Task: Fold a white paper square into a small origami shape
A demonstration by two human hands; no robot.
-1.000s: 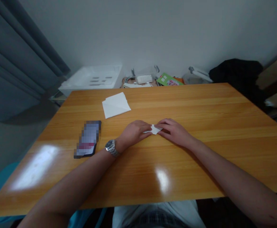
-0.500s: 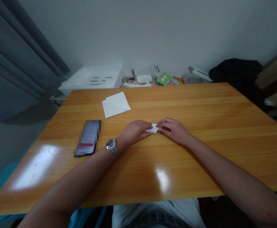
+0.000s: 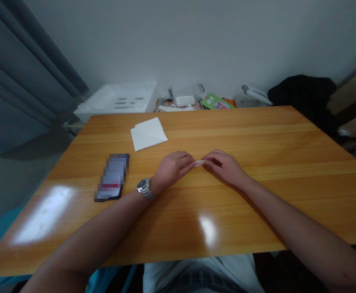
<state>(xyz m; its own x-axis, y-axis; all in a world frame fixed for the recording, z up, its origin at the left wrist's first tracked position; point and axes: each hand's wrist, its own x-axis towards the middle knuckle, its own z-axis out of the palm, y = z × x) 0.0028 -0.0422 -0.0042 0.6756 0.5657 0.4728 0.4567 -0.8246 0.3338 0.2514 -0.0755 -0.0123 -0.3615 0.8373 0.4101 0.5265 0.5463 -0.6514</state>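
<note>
A small folded piece of white paper (image 3: 200, 163) spans the gap between my two hands over the middle of the table. My left hand (image 3: 175, 167), with a metal watch (image 3: 145, 189) on its wrist, pinches the paper's left end. At the right end, the fingers of my right hand (image 3: 223, 165) are closed on it too. The paper shows as a thin, narrow strip, seen nearly edge-on; its ends are hidden by my fingers.
White paper sheets (image 3: 149, 134) lie beyond my left hand. A phone (image 3: 112, 178) with a blurred-out screen rests left of my watch. Behind the wooden table (image 3: 257, 134) stand a white tray (image 3: 113, 97), a green booklet (image 3: 217, 101) and a black cloth-like heap (image 3: 302, 93).
The folded paper has tipped from showing its flat face to nearly edge-on. My left hand has risen slightly, its fingers closer together. The right hand has barely moved.
</note>
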